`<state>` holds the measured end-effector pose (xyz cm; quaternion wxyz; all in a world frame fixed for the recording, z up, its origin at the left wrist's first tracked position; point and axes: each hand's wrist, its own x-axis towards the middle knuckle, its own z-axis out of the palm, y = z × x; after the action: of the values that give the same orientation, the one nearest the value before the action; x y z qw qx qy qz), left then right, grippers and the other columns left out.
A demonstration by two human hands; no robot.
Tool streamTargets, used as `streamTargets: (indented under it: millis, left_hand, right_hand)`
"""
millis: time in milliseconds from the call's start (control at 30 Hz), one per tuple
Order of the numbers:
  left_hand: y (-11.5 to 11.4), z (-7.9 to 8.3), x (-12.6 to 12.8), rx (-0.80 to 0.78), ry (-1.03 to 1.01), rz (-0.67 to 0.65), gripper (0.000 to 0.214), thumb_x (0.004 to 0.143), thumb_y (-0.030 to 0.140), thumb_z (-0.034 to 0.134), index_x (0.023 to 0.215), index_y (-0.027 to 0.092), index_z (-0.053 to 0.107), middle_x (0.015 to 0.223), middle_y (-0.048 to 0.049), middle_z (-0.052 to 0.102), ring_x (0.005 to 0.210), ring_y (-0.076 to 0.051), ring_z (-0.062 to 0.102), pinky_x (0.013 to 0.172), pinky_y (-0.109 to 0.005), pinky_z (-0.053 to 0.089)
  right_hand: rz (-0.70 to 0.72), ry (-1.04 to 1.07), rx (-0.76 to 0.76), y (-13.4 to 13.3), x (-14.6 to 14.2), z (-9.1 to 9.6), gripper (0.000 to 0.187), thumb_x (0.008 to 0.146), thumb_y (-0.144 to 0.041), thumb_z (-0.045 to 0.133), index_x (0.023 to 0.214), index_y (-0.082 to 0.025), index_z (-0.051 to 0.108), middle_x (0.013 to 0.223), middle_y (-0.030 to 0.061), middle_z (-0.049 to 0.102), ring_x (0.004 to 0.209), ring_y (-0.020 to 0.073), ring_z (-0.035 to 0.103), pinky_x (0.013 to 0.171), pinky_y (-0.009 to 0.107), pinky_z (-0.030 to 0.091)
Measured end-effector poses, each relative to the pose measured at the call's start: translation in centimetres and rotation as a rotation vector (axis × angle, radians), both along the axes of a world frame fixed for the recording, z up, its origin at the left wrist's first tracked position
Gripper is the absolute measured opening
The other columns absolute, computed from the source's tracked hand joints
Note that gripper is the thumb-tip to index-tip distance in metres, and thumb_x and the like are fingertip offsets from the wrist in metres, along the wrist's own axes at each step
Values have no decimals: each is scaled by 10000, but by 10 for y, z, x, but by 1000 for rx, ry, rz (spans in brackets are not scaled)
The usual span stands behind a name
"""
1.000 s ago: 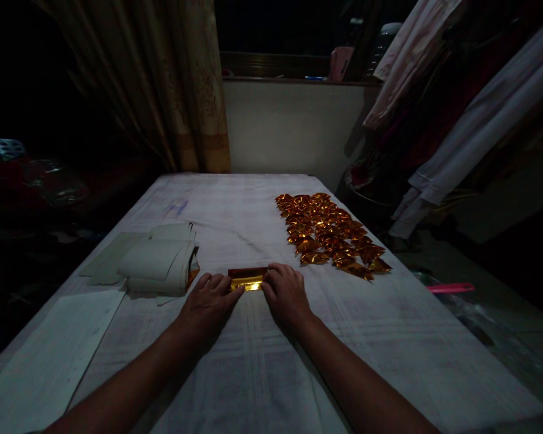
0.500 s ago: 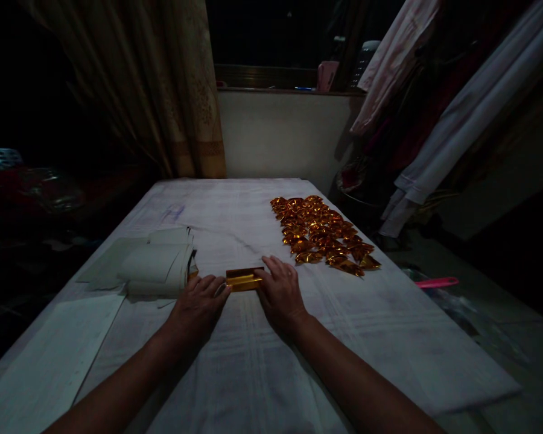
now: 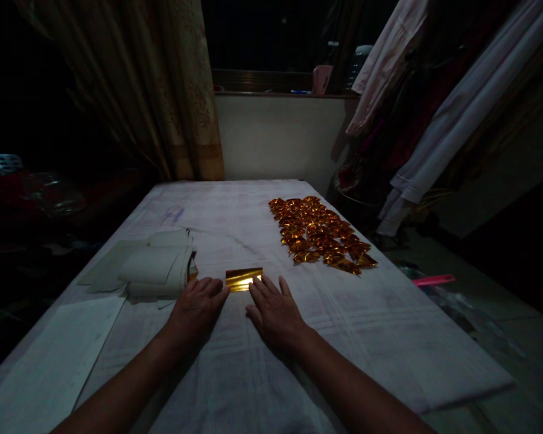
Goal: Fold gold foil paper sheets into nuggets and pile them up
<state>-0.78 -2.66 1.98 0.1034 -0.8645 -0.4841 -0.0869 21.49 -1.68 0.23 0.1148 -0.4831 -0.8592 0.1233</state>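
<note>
A small folded strip of gold foil paper (image 3: 239, 280) lies on the cloth between my hands, its front part shining brightly. My left hand (image 3: 195, 308) rests at its left end, fingers curled together and thumb side pinning the near left corner. Over the right end, my right hand (image 3: 278, 313) lies flat with fingers spread, the fingertips pressing on the foil. To the right are several folded gold foil pieces (image 3: 317, 232) in rows. Beside my left hand sits a stack of pale paper sheets (image 3: 151, 265), curled over, with a little gold at its right edge.
A white checked cloth (image 3: 235, 374) covers the table. A large white sheet (image 3: 54, 361) lies at the left front. Behind stand a curtain (image 3: 181, 108) and a sill with a pink cup (image 3: 321, 79). Clothes (image 3: 452, 114) hang at right, above a pink handle (image 3: 434, 280).
My right hand has drawn back toward me and flattened, its fingers now spread on the foil. The foil looks flatter and brighter. My left hand stays nearly in place.
</note>
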Motion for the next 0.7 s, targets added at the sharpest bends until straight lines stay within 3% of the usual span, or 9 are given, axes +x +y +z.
streamTargets:
  millis: [133,333,533,700]
  left_hand:
    - [-1,-2,1,13,-7,-6,444,795,47,545,1182,225,672,1132,-125,690,1012,-303,621,928,-507,457]
    - [0,-4,6,-22,16,10,376,831,63,536,1148,178,701,1161,-143,721,1030,-310,646,887,-482,476]
    - [-2,0,11,-76,-138,91,280,906,190,534,1093,229,738,1127,-96,755,1035,-287,675,909,-466,471]
    - [4,-1,17,-71,-284,238,193,915,326,570,890,202,717,969,-79,742,954,-270,661,881,-431,477]
  right_hand:
    - [-77,-27,-28,-1,14,0,501,1045,-396,414,1496,-182,463,1604,112,361,1509,309,278,1221,627,120]
    - [-87,-3,-5,-2,18,-1,489,1039,-384,432,1487,-195,477,1596,107,387,1500,321,298,1206,648,162]
    - [-70,39,47,-5,20,-4,458,1038,-394,436,1451,-209,510,1578,104,429,1487,317,320,1199,633,180]
    - [-82,74,81,-5,22,-8,416,1028,-368,456,1404,-216,546,1541,96,485,1461,323,355,1190,607,202]
